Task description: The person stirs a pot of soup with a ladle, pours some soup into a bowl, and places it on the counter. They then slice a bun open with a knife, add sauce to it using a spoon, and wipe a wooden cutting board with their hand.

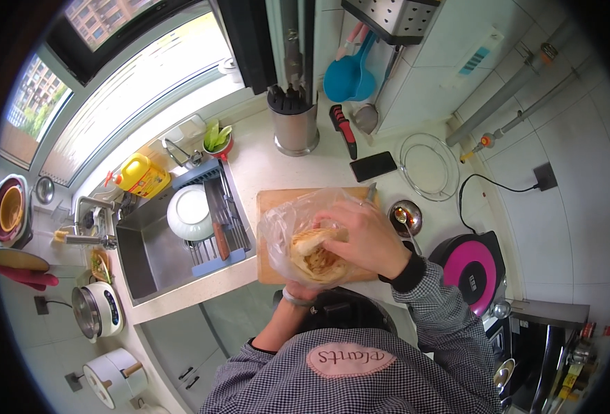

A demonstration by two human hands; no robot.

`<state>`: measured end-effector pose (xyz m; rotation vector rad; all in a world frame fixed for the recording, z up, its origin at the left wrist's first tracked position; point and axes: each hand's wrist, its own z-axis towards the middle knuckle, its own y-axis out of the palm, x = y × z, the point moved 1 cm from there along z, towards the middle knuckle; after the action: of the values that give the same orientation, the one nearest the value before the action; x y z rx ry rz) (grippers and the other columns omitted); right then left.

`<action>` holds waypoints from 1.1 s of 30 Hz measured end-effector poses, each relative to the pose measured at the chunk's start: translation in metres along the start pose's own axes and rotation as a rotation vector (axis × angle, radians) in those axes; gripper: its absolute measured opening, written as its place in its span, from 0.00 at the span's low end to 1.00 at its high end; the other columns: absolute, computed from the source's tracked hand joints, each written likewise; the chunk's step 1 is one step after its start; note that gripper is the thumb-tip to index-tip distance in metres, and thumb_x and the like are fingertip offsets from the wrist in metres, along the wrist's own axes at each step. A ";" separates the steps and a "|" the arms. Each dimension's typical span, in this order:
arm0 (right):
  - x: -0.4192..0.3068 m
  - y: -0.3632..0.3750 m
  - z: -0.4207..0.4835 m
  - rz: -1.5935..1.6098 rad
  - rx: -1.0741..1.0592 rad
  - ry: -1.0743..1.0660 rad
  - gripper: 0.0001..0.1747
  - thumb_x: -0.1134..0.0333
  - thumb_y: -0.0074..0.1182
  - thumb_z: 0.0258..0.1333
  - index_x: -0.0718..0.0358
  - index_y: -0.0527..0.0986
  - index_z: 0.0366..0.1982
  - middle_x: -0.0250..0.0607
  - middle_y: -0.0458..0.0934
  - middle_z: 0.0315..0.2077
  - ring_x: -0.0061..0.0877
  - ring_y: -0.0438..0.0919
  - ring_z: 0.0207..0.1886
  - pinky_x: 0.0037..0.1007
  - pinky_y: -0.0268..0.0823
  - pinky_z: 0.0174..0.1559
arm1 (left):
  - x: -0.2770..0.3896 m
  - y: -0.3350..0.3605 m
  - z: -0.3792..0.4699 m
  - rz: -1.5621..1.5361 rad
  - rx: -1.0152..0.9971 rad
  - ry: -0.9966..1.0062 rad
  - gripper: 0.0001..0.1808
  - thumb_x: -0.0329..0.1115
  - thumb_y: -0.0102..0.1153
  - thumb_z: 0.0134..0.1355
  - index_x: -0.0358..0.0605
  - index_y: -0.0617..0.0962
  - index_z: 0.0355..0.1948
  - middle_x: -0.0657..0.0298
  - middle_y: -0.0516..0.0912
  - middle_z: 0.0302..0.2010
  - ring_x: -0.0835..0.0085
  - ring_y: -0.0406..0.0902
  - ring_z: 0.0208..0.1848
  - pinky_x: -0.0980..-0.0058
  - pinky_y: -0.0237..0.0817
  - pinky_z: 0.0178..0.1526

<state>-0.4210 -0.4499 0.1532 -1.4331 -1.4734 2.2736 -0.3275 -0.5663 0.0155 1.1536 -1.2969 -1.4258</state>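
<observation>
Over the wooden cutting board [274, 207] I hold a clear plastic bag [279, 225] with a browned bread or flatbread [310, 240] in its mouth. The bread looks split, and its torn or filled inside faces up. My left hand [303, 291] supports the bag from below, its fingers mostly hidden behind the plastic. My right hand [369, 233] grips the bread's right edge, thumb against the inside and fingers over the far side. A knife [371, 191], partly covered, lies at the board's far right corner.
Right of the board stand a small metal bowl [412, 209] with a spoon in sauce and a pink-and-black electric griddle [470, 274]. Beyond lie a phone [373, 166], a knife sharpener [343, 132] and a wire rack [429, 165]. The sink [144, 269] at left holds a white bowl [191, 212] and a cleaver [217, 207].
</observation>
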 end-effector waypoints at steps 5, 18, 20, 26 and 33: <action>0.002 0.000 -0.010 -0.166 0.252 -0.092 0.22 0.67 0.63 0.42 0.57 0.76 0.44 0.39 0.74 0.40 0.38 0.76 0.42 0.36 0.70 0.45 | -0.011 0.014 0.005 -0.313 -0.010 -0.007 0.37 0.63 0.34 0.66 0.49 0.63 0.66 0.56 0.65 0.65 0.56 0.65 0.65 0.48 0.56 0.66; -0.008 0.000 -0.060 -0.112 0.265 -0.034 0.16 0.70 0.50 0.44 0.60 0.78 0.38 0.40 0.69 0.34 0.37 0.69 0.38 0.37 0.63 0.42 | -0.017 0.017 0.011 0.012 0.167 0.118 0.34 0.59 0.36 0.68 0.42 0.68 0.61 0.52 0.70 0.61 0.55 0.67 0.62 0.54 0.61 0.64; -0.010 0.012 -0.061 -0.226 0.252 -0.026 0.18 0.62 0.49 0.46 0.59 0.78 0.40 0.42 0.67 0.34 0.38 0.65 0.39 0.39 0.59 0.44 | -0.020 0.016 0.012 0.034 0.263 0.135 0.32 0.57 0.36 0.68 0.41 0.69 0.61 0.53 0.70 0.61 0.56 0.67 0.62 0.56 0.59 0.65; -0.006 0.021 -0.073 -0.161 0.183 -0.127 0.20 0.63 0.51 0.47 0.56 0.78 0.44 0.42 0.67 0.38 0.36 0.63 0.40 0.38 0.59 0.43 | -0.021 0.005 0.013 0.153 0.221 0.135 0.32 0.56 0.35 0.69 0.42 0.67 0.62 0.55 0.69 0.62 0.56 0.64 0.64 0.56 0.56 0.66; 0.026 0.023 -0.122 -0.119 0.620 -0.366 0.20 0.63 0.55 0.40 0.61 0.80 0.39 0.41 0.70 0.34 0.34 0.67 0.33 0.32 0.60 0.41 | -0.025 0.006 0.022 0.067 0.052 0.029 0.34 0.58 0.34 0.68 0.47 0.63 0.67 0.55 0.64 0.66 0.55 0.60 0.67 0.50 0.53 0.67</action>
<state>-0.3375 -0.3665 0.1071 -0.7664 -0.7479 2.6646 -0.3440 -0.5380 0.0246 1.1503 -1.3468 -1.3293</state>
